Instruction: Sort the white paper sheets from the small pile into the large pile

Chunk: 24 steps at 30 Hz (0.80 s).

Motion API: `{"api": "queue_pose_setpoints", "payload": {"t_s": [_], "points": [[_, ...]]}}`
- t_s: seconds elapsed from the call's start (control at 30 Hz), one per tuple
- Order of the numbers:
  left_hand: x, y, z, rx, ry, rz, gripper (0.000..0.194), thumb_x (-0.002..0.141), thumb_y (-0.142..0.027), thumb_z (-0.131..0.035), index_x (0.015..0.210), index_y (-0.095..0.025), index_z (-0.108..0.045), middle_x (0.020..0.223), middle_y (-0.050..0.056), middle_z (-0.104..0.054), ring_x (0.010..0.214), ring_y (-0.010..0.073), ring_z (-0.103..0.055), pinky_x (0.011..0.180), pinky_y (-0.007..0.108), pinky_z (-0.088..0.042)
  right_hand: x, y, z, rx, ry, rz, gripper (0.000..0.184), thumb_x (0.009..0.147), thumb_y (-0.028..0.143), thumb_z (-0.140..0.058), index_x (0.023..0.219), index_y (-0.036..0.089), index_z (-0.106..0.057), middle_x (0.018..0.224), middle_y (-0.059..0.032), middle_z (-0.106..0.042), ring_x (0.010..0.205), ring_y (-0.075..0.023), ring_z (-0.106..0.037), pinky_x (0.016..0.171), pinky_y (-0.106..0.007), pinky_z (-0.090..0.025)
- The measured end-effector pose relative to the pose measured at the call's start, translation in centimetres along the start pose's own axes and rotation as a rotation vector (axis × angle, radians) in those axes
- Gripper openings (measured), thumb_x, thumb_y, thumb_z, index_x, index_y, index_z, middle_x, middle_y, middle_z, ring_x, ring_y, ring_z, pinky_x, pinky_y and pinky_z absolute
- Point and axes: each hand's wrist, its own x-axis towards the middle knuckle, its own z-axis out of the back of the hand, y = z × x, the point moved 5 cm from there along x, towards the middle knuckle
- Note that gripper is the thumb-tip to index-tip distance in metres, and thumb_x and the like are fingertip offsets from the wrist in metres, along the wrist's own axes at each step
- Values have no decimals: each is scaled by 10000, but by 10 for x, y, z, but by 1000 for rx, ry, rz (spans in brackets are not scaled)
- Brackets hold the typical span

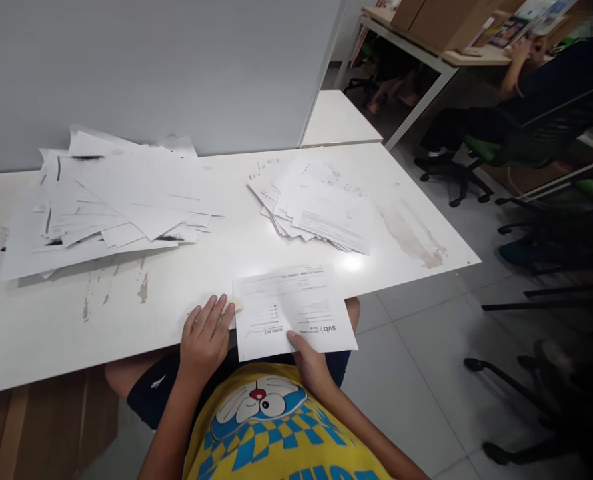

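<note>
A printed bank statement sheet [296, 307], with "svb" and "October 2022" on it, extends over the front edge of the white table. My right hand [312, 363] grips it at the near edge, thumb on top and the other fingers hidden underneath. To the left of the sheet, my left hand [209, 333] lies flat at the table edge with fingers stretched out. A small beige piece [237, 304] shows beside its index fingertip; its kind is unclear. Beyond the sheet sits a fanned stack of printed papers [321, 207].
A larger, untidy paper pile [121, 193] lies at the left of the white table [216, 260], before a grey partition [151, 67]. At upper right, a person [536, 87] sits at another desk with a cardboard box [436, 27]. Office chairs [531, 147] stand on the right.
</note>
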Motion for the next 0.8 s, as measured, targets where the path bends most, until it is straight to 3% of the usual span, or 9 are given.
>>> {"api": "queue_pose_setpoints", "payload": {"t_s": [0.27, 0.53, 0.8], "points": [[1, -1, -2, -3, -55, 6, 591, 860, -57, -523, 1440, -157, -468, 1255, 122, -683, 1260, 237, -591, 1055, 375, -403, 0, 3, -1, -41, -10, -12, 872, 744, 427, -770, 1514, 271, -389, 1460, -50, -548, 1379, -293, -478, 1211, -506, -303], [3, -2, -2, -82, -74, 71, 579, 876, 12, -406, 1401, -206, -517, 1230, 65, -703, 1228, 188, -613, 1038, 356, -413, 1, 9, -11, -70, -36, -39, 904, 690, 470, -764, 1497, 252, -420, 1426, -60, -579, 1355, -318, -505, 1171, -503, -374], [0, -4, -5, -43, -52, 62, 640, 883, 30, -337, 1473, -201, -427, 1263, 47, -682, 1286, 177, -567, 1113, 354, -358, 5, 6, -9, -80, -6, -19, 854, 721, 460, -745, 1488, 241, -439, 1417, -52, -588, 1362, -315, -497, 1154, -485, -410]]}}
